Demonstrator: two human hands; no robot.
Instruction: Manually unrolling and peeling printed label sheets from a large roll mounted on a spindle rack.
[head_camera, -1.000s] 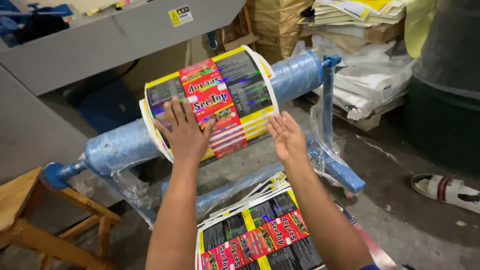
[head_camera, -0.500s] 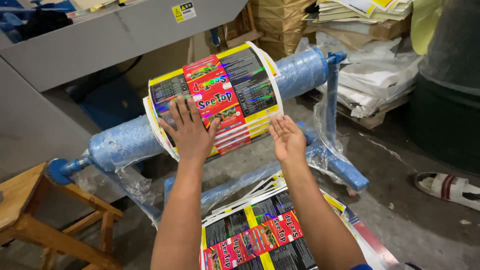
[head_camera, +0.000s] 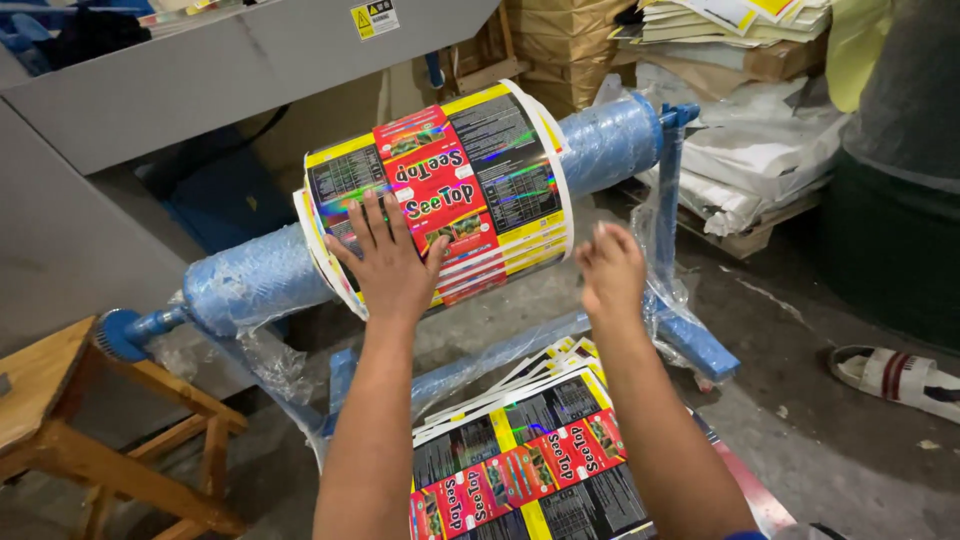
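Observation:
A roll of shiny printed film, banded red, black and yellow, is wound on a blue plastic-wrapped roller held by a blue stand. My left hand lies flat on the roll's front with fingers spread. My right hand hovers just off the roll's right lower edge, fingers loosely together, holding nothing. Below my arms lies a stack of the same printed sheets.
A wooden stool stands at the lower left. A grey machine housing runs along the back. Stacked paper and cardboard sit at the right rear. Another person's sandalled foot rests on the concrete floor at right.
My left hand has stayed pressed on the roll as the printed film turned slightly. My right hand has lifted a little away from the roll's edge.

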